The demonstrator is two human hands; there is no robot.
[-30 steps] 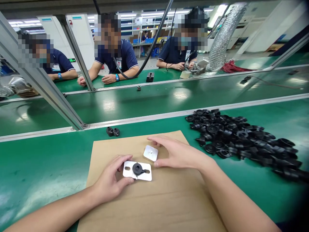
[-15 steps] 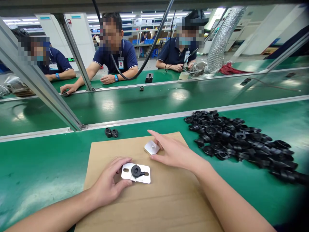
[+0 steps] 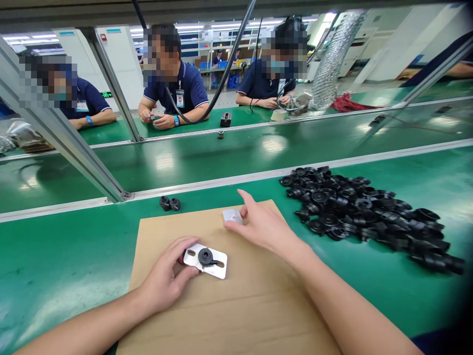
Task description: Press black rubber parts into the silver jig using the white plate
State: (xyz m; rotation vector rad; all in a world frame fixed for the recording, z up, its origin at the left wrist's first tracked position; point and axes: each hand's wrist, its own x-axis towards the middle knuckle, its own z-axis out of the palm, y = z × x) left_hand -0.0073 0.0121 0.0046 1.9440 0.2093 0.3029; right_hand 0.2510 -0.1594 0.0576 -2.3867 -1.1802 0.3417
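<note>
A green tabletop (image 3: 55, 251) is lying under brown cardboard (image 3: 236, 315) at the bottom middle. The left hand (image 3: 162, 281) is pinching a flat plate (image 3: 219, 258) near the middle. Apart from it, the right hand (image 3: 264, 224) is sticking one finger up and touching a metal block (image 3: 231, 215) above; I cannot tell if it is gripping. The plate's long side is slanting down rightward. Its round black part (image 3: 205, 257) is pointing its arm right.
</note>
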